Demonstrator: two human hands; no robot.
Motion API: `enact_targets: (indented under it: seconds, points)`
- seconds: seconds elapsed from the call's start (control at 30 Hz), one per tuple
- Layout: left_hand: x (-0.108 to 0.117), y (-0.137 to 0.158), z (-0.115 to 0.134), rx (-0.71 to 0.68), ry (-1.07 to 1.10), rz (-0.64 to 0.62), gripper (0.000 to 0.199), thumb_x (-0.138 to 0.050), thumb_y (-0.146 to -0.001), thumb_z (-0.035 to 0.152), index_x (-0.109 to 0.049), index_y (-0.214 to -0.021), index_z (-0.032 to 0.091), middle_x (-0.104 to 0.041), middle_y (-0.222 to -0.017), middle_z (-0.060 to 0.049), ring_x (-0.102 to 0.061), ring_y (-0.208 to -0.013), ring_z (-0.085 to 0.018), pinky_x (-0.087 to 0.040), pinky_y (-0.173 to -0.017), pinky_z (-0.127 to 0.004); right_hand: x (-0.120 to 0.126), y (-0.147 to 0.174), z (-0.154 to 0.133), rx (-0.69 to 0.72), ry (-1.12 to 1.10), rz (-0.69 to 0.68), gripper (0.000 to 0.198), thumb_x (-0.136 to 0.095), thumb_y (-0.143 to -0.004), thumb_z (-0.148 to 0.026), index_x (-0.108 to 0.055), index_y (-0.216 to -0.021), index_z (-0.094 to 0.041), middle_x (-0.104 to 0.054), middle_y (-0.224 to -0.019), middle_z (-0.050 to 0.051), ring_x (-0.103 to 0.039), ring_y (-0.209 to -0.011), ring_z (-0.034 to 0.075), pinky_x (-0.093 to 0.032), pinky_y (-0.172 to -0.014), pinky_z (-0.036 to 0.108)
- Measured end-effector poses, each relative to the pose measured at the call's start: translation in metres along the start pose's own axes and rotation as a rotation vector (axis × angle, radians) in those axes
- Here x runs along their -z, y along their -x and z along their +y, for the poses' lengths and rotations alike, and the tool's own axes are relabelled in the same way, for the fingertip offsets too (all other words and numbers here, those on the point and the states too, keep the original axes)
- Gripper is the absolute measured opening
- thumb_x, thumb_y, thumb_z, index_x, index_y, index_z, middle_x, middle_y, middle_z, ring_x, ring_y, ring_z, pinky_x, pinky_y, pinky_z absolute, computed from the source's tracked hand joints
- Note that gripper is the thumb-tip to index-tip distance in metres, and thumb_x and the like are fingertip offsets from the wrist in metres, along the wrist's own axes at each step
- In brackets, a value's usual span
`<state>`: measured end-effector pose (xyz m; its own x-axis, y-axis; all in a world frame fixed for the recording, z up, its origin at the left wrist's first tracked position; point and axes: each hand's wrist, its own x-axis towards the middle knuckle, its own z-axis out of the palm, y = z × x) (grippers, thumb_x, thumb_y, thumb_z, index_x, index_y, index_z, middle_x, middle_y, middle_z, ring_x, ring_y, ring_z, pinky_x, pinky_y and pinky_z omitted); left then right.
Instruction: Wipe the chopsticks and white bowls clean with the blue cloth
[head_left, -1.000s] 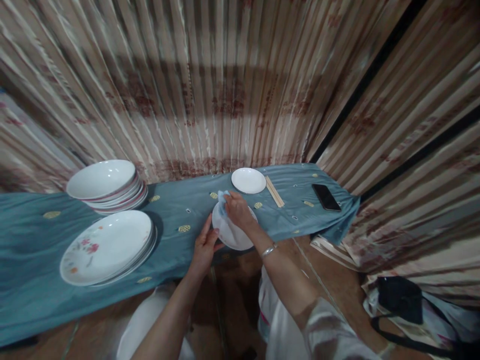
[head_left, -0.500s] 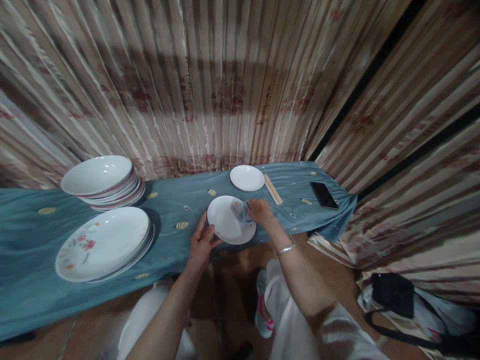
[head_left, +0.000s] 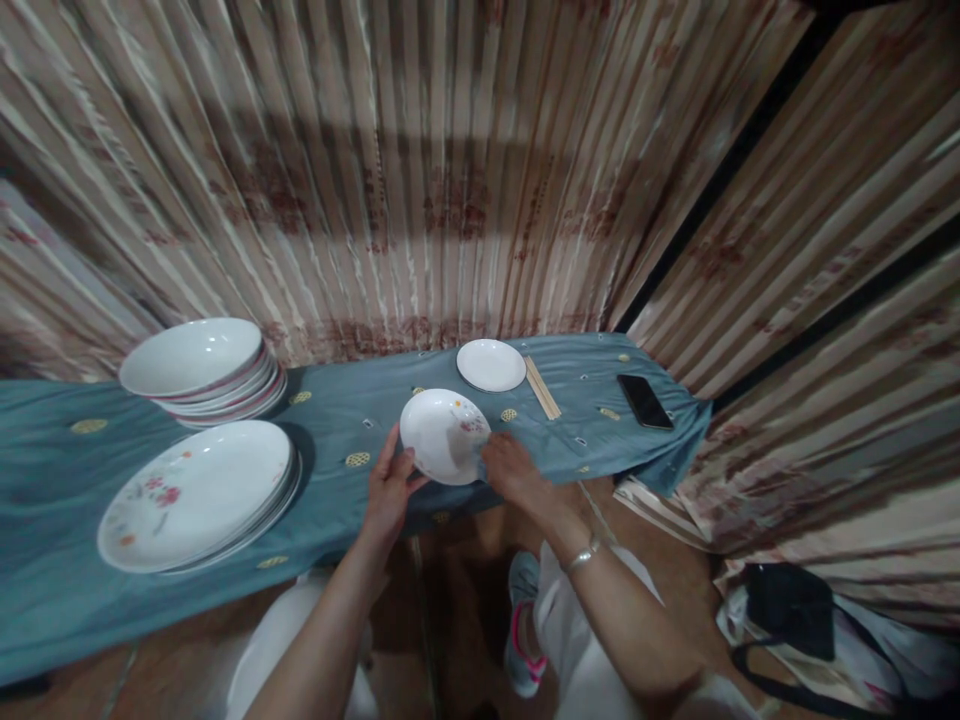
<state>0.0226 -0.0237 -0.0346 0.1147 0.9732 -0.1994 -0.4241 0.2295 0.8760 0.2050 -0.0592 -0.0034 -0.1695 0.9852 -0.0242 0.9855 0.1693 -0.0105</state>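
Both hands [head_left: 388,488] [head_left: 514,470], flowered plate [head_left: 442,437] — cloth [head_left: 482,467], perhaps

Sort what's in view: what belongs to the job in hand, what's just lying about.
Job in hand:
- floral plate, left hand at its left rim
- pale-blue cloth, mostly hidden by the right hand
- likely, being more dishware: stacked large plates, stacked bowls, small white plate

Apparently just lying about:
- chopsticks
- black smartphone
- black bag
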Motion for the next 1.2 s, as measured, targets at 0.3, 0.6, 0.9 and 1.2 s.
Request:
enact_targets:
  seconds: [0.3,0.6,0.9,1.2]
  points:
    - [-0.002,0.003,0.004,0.024,-0.016,0.010,0.077,-0.073,-0.067,0.040,-0.044,-0.137,0.026,-0.062,-0.122,-0.010,-0.065,-0.095,-0.023,-0.056,-0.068,-0.031,0.014,-0.005,-0.030,0.167,-0.422,-0.042,0.025,-0.049,-0.082,-0.009,-0.069,-0.093,-0.018,-0.070,-0.099,0.005,-0.062,-0.096,0.018,-0.044,-0.084,0.026]
    - [-0.002,-0.003,-0.001,-0.027,0.095,0.084,0.057,-0.059,-0.078,0.048,-0.056,-0.124,0.016,-0.060,-0.126,-0.010,-0.054,-0.117,-0.023,-0.046,-0.095,-0.032,-0.005,-0.030,-0.065,0.114,-0.863,0.331,0.033,-0.053,-0.083,-0.014,-0.062,-0.114,-0.018,-0.062,-0.121,0.009,-0.058,-0.112,0.018,-0.042,-0.100,0.032]
    - [-0.001,0.000,0.006,0.070,0.044,0.098,0.066,-0.067,-0.073,0.043,-0.050,-0.132,0.019,-0.062,-0.120,-0.010,-0.063,-0.089,-0.019,-0.054,-0.068,-0.027,-0.014,-0.046,-0.057,0.181,-0.993,0.304,0.030,-0.051,-0.080,-0.009,-0.066,-0.105,-0.016,-0.067,-0.110,0.008,-0.062,-0.101,0.016,-0.046,-0.092,0.028]
    - [0.002,-0.008,0.004,0.064,-0.042,0.096,0.088,-0.080,-0.055,0.043,-0.048,-0.135,0.022,-0.069,-0.101,-0.005,-0.062,-0.070,-0.015,-0.053,-0.060,-0.026,-0.015,-0.029,-0.004,0.235,-0.771,-0.069,0.029,-0.056,-0.071,-0.004,-0.072,-0.090,-0.019,-0.071,-0.096,0.002,-0.065,-0.090,0.016,-0.047,-0.083,0.025]
